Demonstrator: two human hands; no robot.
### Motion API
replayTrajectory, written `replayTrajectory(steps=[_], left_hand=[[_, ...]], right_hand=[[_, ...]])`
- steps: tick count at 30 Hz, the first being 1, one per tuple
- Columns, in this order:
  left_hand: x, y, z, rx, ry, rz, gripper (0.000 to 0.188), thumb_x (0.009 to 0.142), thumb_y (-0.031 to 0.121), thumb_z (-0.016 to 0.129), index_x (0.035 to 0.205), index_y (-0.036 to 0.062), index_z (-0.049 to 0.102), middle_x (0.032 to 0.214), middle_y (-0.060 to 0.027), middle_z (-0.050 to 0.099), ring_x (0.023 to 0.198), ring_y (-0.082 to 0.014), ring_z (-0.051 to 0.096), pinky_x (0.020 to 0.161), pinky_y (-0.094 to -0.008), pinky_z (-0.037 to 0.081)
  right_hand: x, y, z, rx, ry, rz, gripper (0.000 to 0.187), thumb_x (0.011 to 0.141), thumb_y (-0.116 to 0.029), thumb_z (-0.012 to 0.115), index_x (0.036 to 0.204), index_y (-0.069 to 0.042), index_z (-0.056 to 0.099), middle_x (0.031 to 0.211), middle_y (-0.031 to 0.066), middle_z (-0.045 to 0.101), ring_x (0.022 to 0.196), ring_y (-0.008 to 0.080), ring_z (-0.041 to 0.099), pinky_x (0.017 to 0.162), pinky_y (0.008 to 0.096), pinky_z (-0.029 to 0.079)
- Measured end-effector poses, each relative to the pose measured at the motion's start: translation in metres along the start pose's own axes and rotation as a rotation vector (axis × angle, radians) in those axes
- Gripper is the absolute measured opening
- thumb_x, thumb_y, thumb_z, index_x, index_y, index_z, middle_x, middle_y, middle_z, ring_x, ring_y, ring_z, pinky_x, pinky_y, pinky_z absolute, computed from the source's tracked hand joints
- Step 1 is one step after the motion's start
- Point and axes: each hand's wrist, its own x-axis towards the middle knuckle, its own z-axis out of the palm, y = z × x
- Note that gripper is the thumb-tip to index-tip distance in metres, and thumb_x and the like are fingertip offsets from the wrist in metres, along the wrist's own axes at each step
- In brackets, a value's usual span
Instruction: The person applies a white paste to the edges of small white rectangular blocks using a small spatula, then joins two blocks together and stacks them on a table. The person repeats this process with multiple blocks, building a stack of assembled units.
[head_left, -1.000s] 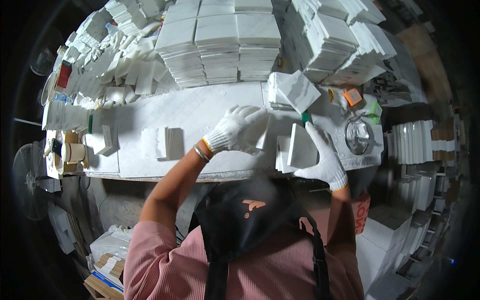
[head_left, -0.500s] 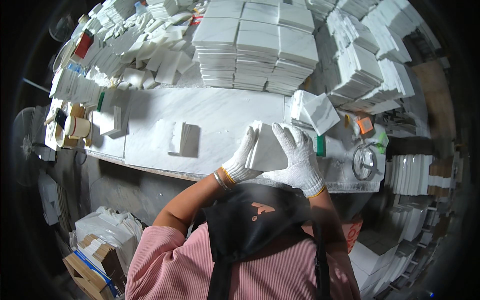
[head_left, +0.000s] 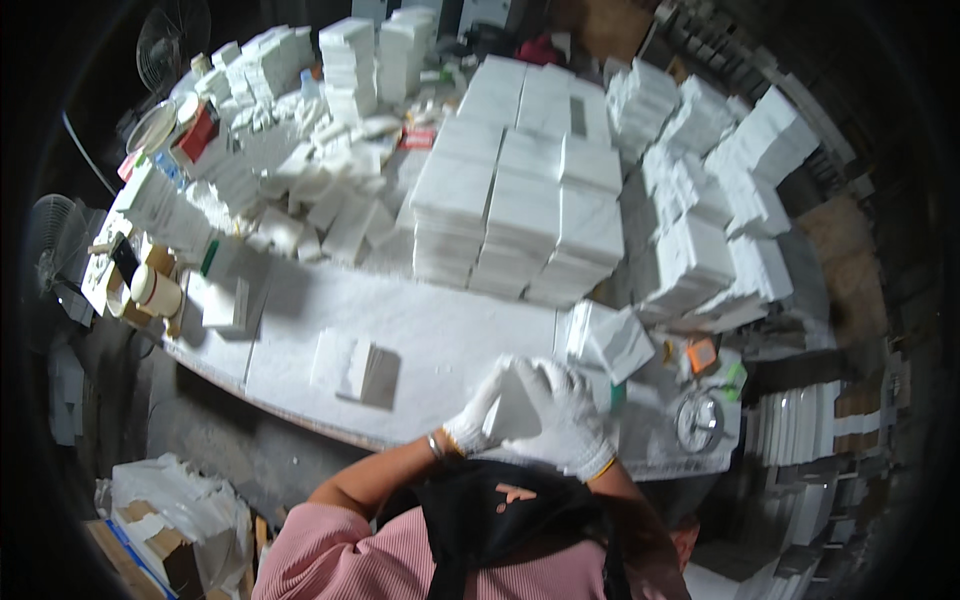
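White stone shows between my two gloves: I hold a packet of white tiles (head_left: pixel 518 408) by the table's (head_left: pixel 470 332) near edge, right of its middle. My left hand (head_left: pixel 475 415) is clamped along their left side and my right hand (head_left: pixel 567 427) along the right, fingertips nearly meeting at the top; how many tiles there are I cannot tell. They stand tilted, the long axis, as far as my gloves let me see, running from near edge toward far edge, upper end pointing away from me. A second ago my hands were well apart; half a second ago both were already on the tiles, but my fingertips stood wider and more of the face showed. A small tile group (head_left: pixel 350 369) on my left stays put, while my view has tipped toward the tall stacks (head_left: pixel 520 210).
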Motion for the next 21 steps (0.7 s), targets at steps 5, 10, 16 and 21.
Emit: replayTrajectory(steps=[5, 10, 16, 21], left_hand=[[0.011, 0.001, -0.015, -0.046, -0.062, 0.071, 0.063, 0.102, 0.059, 0.046, 0.148, 0.0154, 0.048, 0.146, -0.0073, 0.054, 0.131, -0.0246, 0.054, 0.111, -0.0450, 0.045], [-0.001, 0.040, 0.016, 0.115, -0.005, 0.133, 0.066, 0.103, 0.059, 0.046, 0.151, 0.0129, 0.045, 0.145, -0.0076, 0.054, 0.130, -0.0246, 0.055, 0.110, -0.0423, 0.045], [-0.024, 0.144, 0.085, 0.712, -0.128, 0.473, 0.062, 0.096, 0.027, 0.070, 0.146, -0.0039, 0.049, 0.131, -0.0097, 0.063, 0.117, -0.0148, 0.058, 0.104, -0.0309, 0.046], [-0.009, 0.229, 0.113, 0.875, -0.014, 0.673, 0.066, 0.097, 0.027, 0.069, 0.151, -0.0001, 0.043, 0.129, -0.0088, 0.062, 0.115, -0.0143, 0.058, 0.099, -0.0307, 0.048]], right_hand=[[0.021, 0.005, -0.008, -0.041, -0.076, -0.081, 0.107, 0.058, -0.044, 0.083, 0.152, -0.015, 0.040, 0.132, 0.0135, 0.050, 0.122, 0.0344, 0.050, 0.105, 0.0507, 0.039], [0.056, 0.002, -0.039, 0.011, -0.078, -0.139, 0.109, 0.057, -0.046, 0.082, 0.152, -0.013, 0.041, 0.131, 0.0150, 0.050, 0.120, 0.0358, 0.050, 0.105, 0.0501, 0.039], [0.118, 0.013, -0.091, -0.115, 0.068, -0.201, 0.113, 0.052, -0.042, 0.084, 0.153, -0.008, 0.043, 0.134, 0.0181, 0.050, 0.125, 0.0377, 0.050, 0.107, 0.0479, 0.039], [0.206, 0.027, -0.117, -0.149, 0.161, -0.276, 0.111, 0.053, -0.039, 0.080, 0.152, -0.009, 0.040, 0.128, 0.0185, 0.053, 0.119, 0.0375, 0.052, 0.102, 0.0481, 0.042]])
